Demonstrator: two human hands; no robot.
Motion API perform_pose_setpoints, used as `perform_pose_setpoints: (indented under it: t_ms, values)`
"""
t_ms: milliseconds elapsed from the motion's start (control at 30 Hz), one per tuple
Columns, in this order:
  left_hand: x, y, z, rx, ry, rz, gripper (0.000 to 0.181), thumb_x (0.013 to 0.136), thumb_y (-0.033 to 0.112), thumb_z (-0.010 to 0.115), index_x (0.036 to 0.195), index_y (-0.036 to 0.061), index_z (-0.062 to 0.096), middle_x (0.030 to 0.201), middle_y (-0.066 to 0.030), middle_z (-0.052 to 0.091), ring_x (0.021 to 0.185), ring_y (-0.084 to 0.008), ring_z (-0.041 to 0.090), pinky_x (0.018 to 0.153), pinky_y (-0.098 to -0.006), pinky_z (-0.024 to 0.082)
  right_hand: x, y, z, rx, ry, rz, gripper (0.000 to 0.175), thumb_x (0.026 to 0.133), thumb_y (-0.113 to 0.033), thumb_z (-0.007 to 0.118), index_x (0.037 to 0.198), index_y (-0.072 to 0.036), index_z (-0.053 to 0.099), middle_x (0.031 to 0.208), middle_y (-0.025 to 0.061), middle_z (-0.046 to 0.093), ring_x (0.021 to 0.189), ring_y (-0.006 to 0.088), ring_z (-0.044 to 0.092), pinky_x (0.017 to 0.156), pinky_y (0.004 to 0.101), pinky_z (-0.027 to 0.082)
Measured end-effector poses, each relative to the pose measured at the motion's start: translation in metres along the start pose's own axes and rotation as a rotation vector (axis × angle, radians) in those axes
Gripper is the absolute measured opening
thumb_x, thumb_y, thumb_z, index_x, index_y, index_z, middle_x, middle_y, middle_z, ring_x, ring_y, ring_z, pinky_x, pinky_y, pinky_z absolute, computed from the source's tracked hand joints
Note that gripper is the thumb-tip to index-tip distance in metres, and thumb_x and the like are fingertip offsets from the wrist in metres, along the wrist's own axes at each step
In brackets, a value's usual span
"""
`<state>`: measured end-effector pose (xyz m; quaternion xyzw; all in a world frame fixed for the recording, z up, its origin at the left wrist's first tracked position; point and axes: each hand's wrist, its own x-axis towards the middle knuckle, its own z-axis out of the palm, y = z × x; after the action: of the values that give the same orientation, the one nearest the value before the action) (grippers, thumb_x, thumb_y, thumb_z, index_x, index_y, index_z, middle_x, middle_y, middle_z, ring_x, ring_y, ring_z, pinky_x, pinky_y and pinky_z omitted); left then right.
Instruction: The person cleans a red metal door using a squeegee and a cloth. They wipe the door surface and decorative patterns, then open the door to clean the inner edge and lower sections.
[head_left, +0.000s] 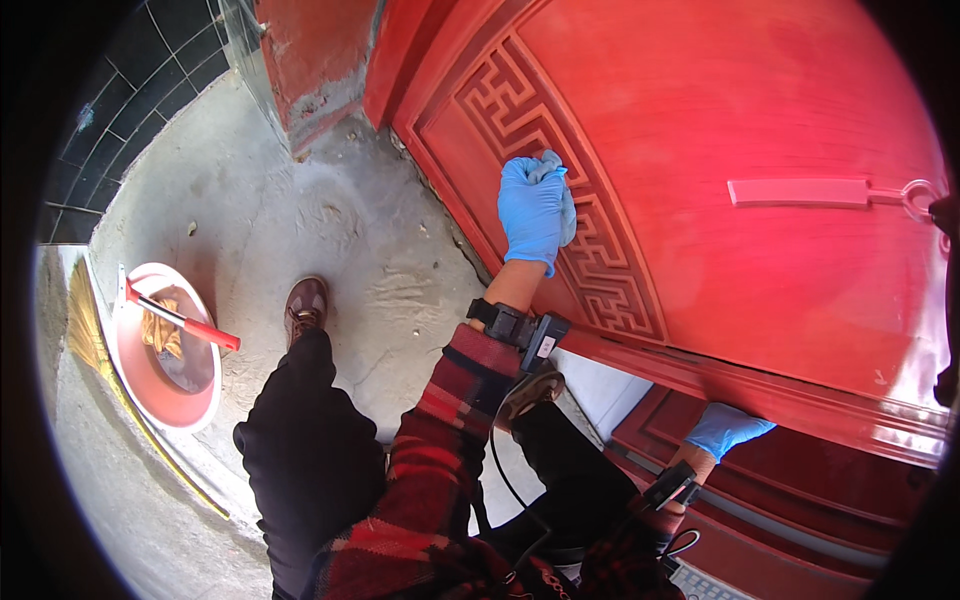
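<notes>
My left hand (531, 214), in a blue disposable glove, is closed around a bunched grey-blue cloth (550, 166). It presses the cloth to the carved fretwork panel (600, 251) of a red door leaf (720, 112). Lower right, my gloved right hand (726, 430) holds the near edge of this door; some of its fingers are hidden behind the edge. A red pull with a metal ring (799, 193) is fixed on the door face. Both wrists carry strapped black devices, one of them a boxy unit (546, 343) on the left wrist.
On the concrete floor (375, 225) at left stands a pink basin (166, 411) with murky water and a brown cloth (161, 334). A red-handled squeegee (184, 321) lies across its rim. A straw broom (94, 334) rests beside it. A red-painted wall corner (315, 60) adjoins the doorway.
</notes>
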<state>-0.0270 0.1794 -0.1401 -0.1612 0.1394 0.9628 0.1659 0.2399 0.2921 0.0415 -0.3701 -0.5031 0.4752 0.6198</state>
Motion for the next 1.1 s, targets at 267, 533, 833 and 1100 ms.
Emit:
perform_pose_setpoints:
  t_ms: [267, 533, 833, 1100]
  values:
    - [0.003, 0.019, -0.009, 0.094, 0.070, -0.121, 0.026, 0.093, 0.000, 0.054, 0.082, 0.0149, 0.035, 0.056, -0.0041, 0.047, 0.032, -0.0149, 0.044, 0.024, -0.0300, 0.029, -0.008, -0.002, 0.008, -0.009, 0.042, 0.009, 0.066, 0.091, -0.055, 0.042, 0.142, -0.014, 0.042, 0.145, 0.0111, 0.044, 0.131, 0.0325, 0.043, 0.108, 0.0527, 0.035]
    - [0.001, 0.011, -0.011, 0.145, 0.139, -0.053, 0.017, 0.090, 0.001, 0.060, 0.084, 0.0094, 0.047, 0.065, -0.0021, 0.054, 0.042, -0.0096, 0.050, 0.029, -0.0256, 0.035, 0.001, 0.001, 0.002, 0.003, 0.023, 0.000, 0.063, 0.090, -0.054, 0.042, 0.138, -0.013, 0.046, 0.141, 0.0112, 0.048, 0.128, 0.0311, 0.046, 0.106, 0.0505, 0.038]
    - [0.025, 0.011, -0.014, 0.387, 0.199, 0.120, 0.006, 0.088, 0.001, 0.065, 0.088, 0.0022, 0.059, 0.071, 0.0004, 0.059, 0.053, -0.0057, 0.052, 0.044, -0.0199, 0.043, -0.005, -0.001, 0.006, -0.002, 0.095, 0.043, 0.058, 0.091, -0.051, 0.041, 0.132, -0.012, 0.051, 0.133, 0.0106, 0.054, 0.122, 0.0303, 0.050, 0.102, 0.0512, 0.040]
    - [0.010, 0.019, -0.003, 0.700, 0.037, 0.476, 0.009, 0.081, -0.002, 0.068, 0.090, -0.0031, 0.068, 0.085, -0.0069, 0.062, 0.080, -0.0147, 0.060, 0.066, -0.0267, 0.049, -0.010, -0.002, 0.012, -0.018, 0.115, 0.042, 0.061, 0.089, -0.053, 0.042, 0.135, -0.013, 0.050, 0.138, 0.0107, 0.050, 0.125, 0.0318, 0.047, 0.104, 0.0527, 0.038]
